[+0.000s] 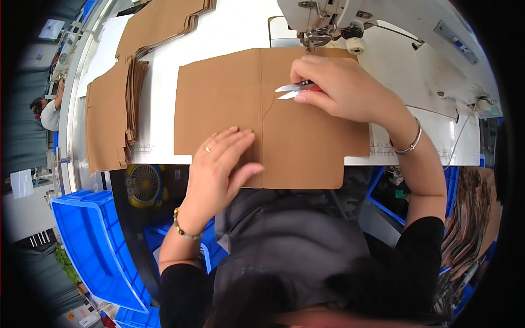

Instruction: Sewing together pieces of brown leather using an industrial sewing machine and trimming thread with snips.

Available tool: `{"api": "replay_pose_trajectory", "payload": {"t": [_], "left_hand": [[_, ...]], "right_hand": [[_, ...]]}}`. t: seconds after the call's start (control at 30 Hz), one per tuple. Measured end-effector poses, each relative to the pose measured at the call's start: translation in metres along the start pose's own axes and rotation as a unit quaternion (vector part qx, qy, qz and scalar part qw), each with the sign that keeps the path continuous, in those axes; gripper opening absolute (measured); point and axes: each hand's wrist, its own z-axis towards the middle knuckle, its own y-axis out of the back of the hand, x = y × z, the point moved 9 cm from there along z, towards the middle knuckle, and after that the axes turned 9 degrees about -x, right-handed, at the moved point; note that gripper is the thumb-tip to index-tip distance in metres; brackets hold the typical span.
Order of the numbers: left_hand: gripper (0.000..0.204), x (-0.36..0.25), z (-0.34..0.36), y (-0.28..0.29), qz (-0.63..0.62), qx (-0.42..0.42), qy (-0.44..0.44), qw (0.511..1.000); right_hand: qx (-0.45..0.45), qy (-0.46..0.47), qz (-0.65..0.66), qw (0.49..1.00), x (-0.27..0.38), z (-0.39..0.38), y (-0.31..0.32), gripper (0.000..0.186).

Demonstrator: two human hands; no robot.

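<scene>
The right hand [342, 87] pinches small snips [295, 90], blades parted, over brown fabric [306, 142] overhanging the white tabletop's [229, 27] near edge. The left hand [221, 161] presses flat on it. Blue bins [93, 240] stand below.

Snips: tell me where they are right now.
In the head view, the snips are in the right hand, right of centre, blades pointing left over the brown sheet, just below the sewing machine.

Left hand [221, 158] flat, fingers [232, 139] spread forward; right hand [342, 87] curled (wrist bent), fingers pinched shut.
</scene>
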Motion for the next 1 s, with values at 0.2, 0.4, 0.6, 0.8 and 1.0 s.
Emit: {"api": "replay_pose_trajectory", "payload": {"t": [0.2,0.4,0.6,0.8,1.0], "left_hand": [[0.029,0.001,0.044,-0.015,0.013,-0.079,0.093,0.992],[0.018,0.015,0.054,-0.037,0.039,-0.092,0.111,0.989],[0.009,0.042,0.047,-0.036,-0.101,-0.089,0.246,0.96],[0.012,0.064,0.041,-0.035,-0.246,-0.118,0.242,0.931],[0.01,0.038,0.047,-0.026,-0.088,-0.085,0.152,0.981]], "right_hand": [[-0.109,-0.043,0.124,0.985,-0.009,-0.001,0.002,0.018],[-0.118,-0.062,0.082,0.988,-0.013,-0.004,0.002,0.022],[-0.081,-0.057,0.109,0.989,-0.01,-0.008,-0.017,0.021],[-0.048,-0.036,0.109,0.992,0.008,-0.009,-0.026,0.018],[-0.033,-0.031,0.079,0.996,0.015,-0.011,-0.032,0.017]]}}
